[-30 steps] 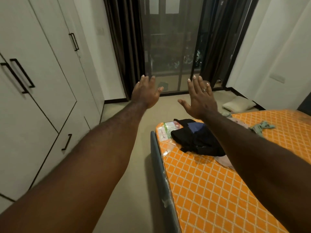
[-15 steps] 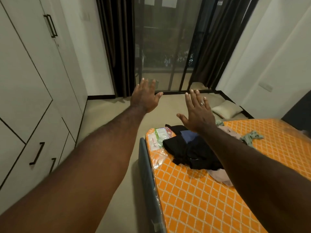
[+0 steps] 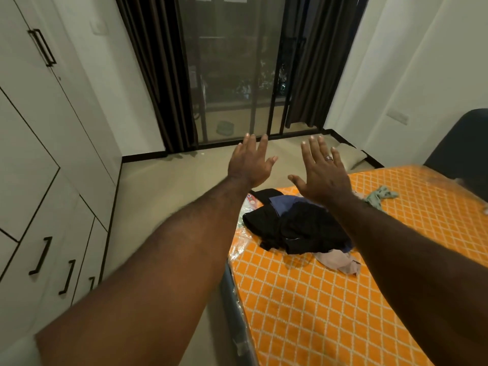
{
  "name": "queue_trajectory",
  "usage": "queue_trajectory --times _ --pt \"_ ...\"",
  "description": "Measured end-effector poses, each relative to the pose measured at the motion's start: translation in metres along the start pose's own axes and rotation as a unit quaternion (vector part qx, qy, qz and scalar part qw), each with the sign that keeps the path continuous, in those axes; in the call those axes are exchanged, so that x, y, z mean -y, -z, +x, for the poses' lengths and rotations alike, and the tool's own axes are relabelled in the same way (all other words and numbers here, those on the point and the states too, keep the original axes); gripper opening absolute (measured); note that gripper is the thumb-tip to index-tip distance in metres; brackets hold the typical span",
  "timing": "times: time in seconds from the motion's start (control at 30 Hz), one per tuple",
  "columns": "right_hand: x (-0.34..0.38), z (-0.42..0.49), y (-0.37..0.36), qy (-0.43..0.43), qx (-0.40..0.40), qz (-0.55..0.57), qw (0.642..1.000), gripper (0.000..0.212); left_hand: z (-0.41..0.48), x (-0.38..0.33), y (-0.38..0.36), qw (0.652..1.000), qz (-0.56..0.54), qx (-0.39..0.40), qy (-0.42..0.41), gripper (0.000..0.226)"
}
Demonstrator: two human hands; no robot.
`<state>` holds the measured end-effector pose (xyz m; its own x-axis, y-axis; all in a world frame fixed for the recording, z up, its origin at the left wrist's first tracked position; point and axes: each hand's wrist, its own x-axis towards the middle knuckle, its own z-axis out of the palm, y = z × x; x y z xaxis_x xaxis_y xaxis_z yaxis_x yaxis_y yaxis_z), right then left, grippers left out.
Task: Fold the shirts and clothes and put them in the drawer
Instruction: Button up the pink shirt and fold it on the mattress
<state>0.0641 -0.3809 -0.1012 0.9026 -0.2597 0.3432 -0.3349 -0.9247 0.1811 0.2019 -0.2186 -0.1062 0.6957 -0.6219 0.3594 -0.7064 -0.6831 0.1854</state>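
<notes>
You are holding left hand (image 3: 249, 165) and right hand (image 3: 323, 171) flat and empty at frame centre, clothes pile (image 3: 295, 228) lying unfolded, drawers (image 3: 52, 260) closed lower left.

You see a mattress (image 3: 330, 307) in orange quilted cloth under glossy clear plastic wrap. On it lies a matt black cloth pile (image 3: 298, 228). Beside the mattress, smooth matt white cabinets (image 3: 39, 154) carry black handles (image 3: 41, 256).

One head-worn wide view looks forward and down over outstretched arms toward the mattress (image 3: 343, 299).
</notes>
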Motion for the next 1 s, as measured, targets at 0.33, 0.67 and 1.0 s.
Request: queue_trajectory --times 0.33,0.67,1.0 --pt "-0.058 0.076 -0.073 0.01 -0.006 0.015 1.0 0.091 0.055 -0.017 -0.054 0.999 0.008 -0.01 0.03 0.069" --pt "-0.089 0.06 -0.259 -0.012 -0.014 0.091 0.996 0.092 0.056 -0.032 -0.247 0.994 0.008 -0.041 0.105 0.069" --pt "-0.101 0.05 -0.41 0.035 -0.061 0.079 0.994 0.088 0.039 -0.036 -0.389 0.993 0.093 -0.035 0.063 0.081"
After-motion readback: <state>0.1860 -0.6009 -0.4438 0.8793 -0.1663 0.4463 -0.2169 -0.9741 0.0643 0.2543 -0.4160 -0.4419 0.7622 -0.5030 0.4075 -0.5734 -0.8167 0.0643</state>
